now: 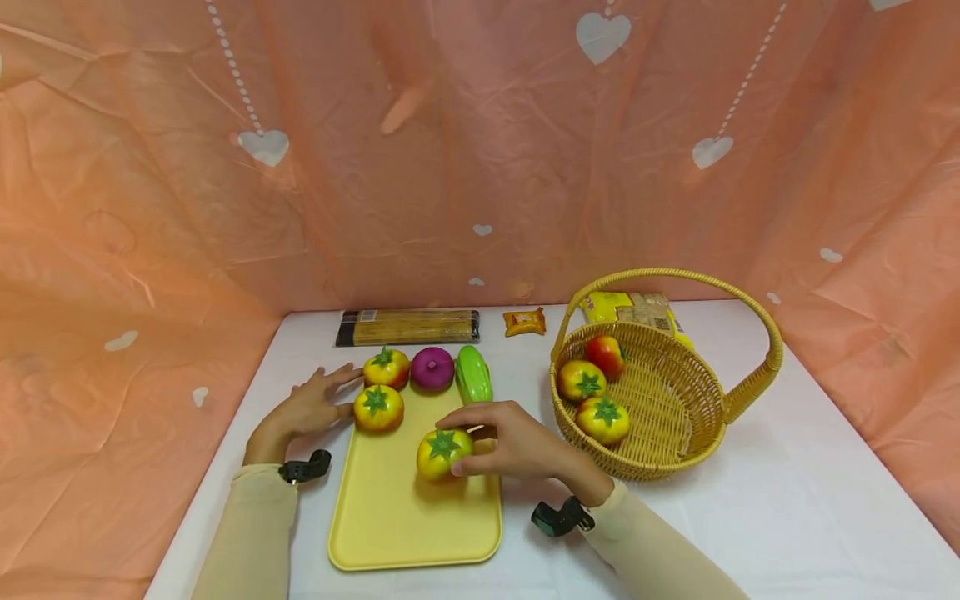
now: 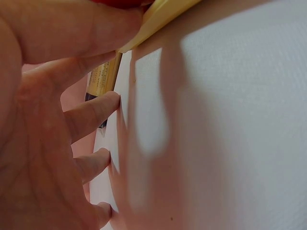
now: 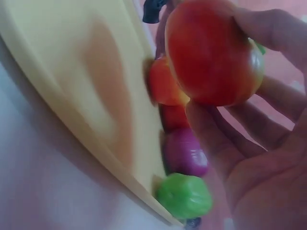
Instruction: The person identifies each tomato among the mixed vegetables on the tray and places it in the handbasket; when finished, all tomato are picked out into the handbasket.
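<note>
My right hand (image 1: pixel 521 442) pinches a yellow-and-red tomato (image 1: pixel 438 462) between thumb and fingers, over the yellow tray (image 1: pixel 412 533). In the right wrist view the red underside of that tomato (image 3: pixel 208 55) shows, raised off the tray. My left hand (image 1: pixel 311 407) is at the tray's upper left edge, fingers spread and fairly straight; its thumb (image 2: pixel 91 31) lies by the rim in the left wrist view. Beside it on the tray sit a nearer tomato (image 1: pixel 378 410) and a farther tomato (image 1: pixel 387 367). A purple onion (image 1: pixel 432 369) and a pale green gourd-like vegetable (image 1: pixel 474 375) continue that row.
A wicker basket (image 1: pixel 705 392) with a tall handle stands to the right, holding three red-and-yellow fruits or vegetables. Behind it lies a yellow packet (image 1: pixel 637 310). Along the back are a pack of thin sticks (image 1: pixel 408 327) and a small orange packet (image 1: pixel 524 322).
</note>
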Demonstrator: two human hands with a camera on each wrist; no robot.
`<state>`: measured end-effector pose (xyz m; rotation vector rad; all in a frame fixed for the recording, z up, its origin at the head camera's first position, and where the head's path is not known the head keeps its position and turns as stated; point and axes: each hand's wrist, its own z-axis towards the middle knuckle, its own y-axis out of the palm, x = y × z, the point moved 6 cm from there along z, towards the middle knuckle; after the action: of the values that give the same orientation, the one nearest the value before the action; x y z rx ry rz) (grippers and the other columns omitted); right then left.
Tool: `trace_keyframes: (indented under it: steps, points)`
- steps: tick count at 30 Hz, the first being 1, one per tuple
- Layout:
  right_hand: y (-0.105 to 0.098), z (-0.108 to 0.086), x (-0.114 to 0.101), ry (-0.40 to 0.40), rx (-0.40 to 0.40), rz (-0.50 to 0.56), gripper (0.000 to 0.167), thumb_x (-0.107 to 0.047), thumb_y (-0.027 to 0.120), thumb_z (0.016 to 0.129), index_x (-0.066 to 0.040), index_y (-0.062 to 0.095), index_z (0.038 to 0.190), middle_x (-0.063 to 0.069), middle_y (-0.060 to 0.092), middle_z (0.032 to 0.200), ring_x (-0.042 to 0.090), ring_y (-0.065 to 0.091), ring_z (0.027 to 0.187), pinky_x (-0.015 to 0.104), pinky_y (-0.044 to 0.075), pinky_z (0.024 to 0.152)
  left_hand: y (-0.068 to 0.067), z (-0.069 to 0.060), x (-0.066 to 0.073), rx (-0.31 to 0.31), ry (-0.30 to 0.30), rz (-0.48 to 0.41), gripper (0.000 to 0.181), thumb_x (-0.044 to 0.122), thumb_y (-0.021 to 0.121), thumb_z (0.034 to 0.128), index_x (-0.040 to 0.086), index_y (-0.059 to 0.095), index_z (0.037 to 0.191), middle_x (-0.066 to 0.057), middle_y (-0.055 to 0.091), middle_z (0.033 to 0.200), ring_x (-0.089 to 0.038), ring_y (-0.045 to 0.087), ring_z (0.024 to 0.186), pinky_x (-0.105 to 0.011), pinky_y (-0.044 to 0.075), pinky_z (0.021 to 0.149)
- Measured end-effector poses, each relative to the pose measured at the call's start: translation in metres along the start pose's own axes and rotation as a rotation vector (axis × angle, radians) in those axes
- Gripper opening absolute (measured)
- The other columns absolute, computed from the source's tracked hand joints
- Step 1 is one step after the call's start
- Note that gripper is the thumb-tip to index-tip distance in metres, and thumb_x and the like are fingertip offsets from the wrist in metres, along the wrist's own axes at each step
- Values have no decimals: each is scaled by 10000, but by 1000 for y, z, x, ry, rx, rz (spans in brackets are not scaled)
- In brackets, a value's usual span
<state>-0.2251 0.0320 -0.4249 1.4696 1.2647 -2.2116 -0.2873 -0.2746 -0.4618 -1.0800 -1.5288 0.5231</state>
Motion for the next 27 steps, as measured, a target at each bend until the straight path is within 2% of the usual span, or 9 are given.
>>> trace_keyframes:
  steps: [8, 13, 18, 21, 27]
  points:
    - [-26, -35, -13, 2, 50, 122, 488, -185, 863, 957, -160, 735, 1427, 61, 693, 1502, 189, 635, 1405, 298, 577, 1115, 2, 1, -2, -5, -16, -18, 732, 258, 690, 993, 129, 456, 1675, -256, 262, 1787, -650, 22, 1628, -896, -44, 1205]
    - [-49, -58, -13, -7, 105, 154, 493, -125, 847, 964, -106, 720, 1441, 112, 711, 1474, 133, 687, 1313, 281, 594, 1078, 3, 2, -3, -10, -32, -30, 738, 264, 693, 992, 140, 452, 1679, -248, 253, 1793, -643, 9, 1633, -884, -54, 1214]
    - [-76, -87, -1, 6, 180, 176, 478, -50, 798, 987, -39, 690, 1452, 156, 714, 1442, 106, 717, 1229, 260, 608, 1041, 2, 1, -2, -11, -33, -28, 736, 273, 691, 994, 140, 454, 1678, -250, 255, 1792, -643, 13, 1632, -884, -50, 1214]
    - [-92, -108, 6, 38, 230, 196, 476, -15, 770, 995, -19, 674, 1462, 113, 708, 1450, 113, 728, 1221, 256, 613, 1033, 1, 1, -1, -11, -33, -27, 736, 274, 689, 994, 137, 453, 1677, -252, 255, 1791, -643, 15, 1632, -884, -48, 1215]
    - [-119, -150, 14, 87, 329, 213, 468, 52, 704, 1016, 34, 639, 1479, -58, 720, 1437, 116, 750, 1219, 254, 631, 993, 1, 1, 0, -13, -45, -33, 744, 261, 688, 987, 154, 449, 1682, -241, 251, 1796, -635, 10, 1636, -876, -53, 1220]
